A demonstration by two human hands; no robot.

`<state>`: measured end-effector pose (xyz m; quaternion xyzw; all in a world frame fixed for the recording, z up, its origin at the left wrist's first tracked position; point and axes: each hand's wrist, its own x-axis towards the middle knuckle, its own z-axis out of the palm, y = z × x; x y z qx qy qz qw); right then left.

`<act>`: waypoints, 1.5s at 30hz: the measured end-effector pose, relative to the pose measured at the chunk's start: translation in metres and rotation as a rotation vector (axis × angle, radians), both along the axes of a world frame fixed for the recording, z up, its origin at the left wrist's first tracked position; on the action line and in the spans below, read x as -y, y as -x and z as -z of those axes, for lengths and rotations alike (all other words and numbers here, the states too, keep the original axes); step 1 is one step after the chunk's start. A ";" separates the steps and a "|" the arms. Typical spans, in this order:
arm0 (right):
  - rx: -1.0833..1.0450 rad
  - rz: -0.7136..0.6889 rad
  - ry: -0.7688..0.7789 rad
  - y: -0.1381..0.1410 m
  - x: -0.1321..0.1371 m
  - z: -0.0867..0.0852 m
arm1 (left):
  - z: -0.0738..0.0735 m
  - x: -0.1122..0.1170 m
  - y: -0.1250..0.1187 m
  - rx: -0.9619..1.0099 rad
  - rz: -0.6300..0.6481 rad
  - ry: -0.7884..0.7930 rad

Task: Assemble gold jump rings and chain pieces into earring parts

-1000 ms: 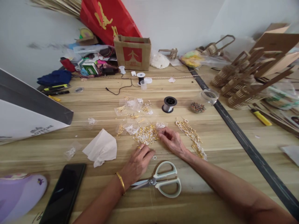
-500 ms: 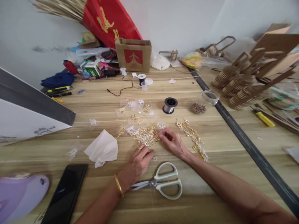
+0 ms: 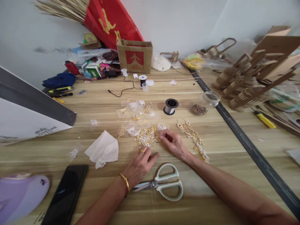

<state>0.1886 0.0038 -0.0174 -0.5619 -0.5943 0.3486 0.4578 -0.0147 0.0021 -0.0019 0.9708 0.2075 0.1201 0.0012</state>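
Small gold and silver beads [image 3: 147,136] lie heaped on the wooden table. At the heap's front edge is my left hand [image 3: 139,164], fingers bent down and thumb close to the index finger; some tiny pieces show by the thumb, but what it grips is too small to name. My right hand [image 3: 172,143] rests at the heap's right side, thumb and fingertips pinched together, with their contents hidden. Scissors [image 3: 170,184] with pale handles lie partly spread, their blades reaching toward my left wrist. Gold and silver beaded strands [image 3: 193,139] are right of my right hand.
A wire spool [image 3: 171,107] stands behind the beads, near a jar lid or bowl [image 3: 211,98] and dark mixed beads [image 3: 199,109]. A tissue [image 3: 103,150] and a phone [image 3: 65,193] lie left. Small woven baskets [image 3: 241,93] and a yellow cutter [image 3: 264,119] are right.
My left hand has shifted slightly right, its thumb now covering the spot where a small ring lay. My right hand stays put. The view has moved very slightly.
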 end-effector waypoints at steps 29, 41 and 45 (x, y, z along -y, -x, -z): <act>0.022 -0.016 0.003 -0.001 0.000 0.001 | 0.002 -0.003 0.003 0.072 -0.010 0.135; 0.257 -0.279 -0.174 0.001 0.004 -0.005 | 0.003 -0.006 0.003 0.247 -0.192 0.191; 0.296 -0.348 -0.216 0.002 0.003 -0.009 | 0.002 -0.007 0.004 0.260 -0.241 0.216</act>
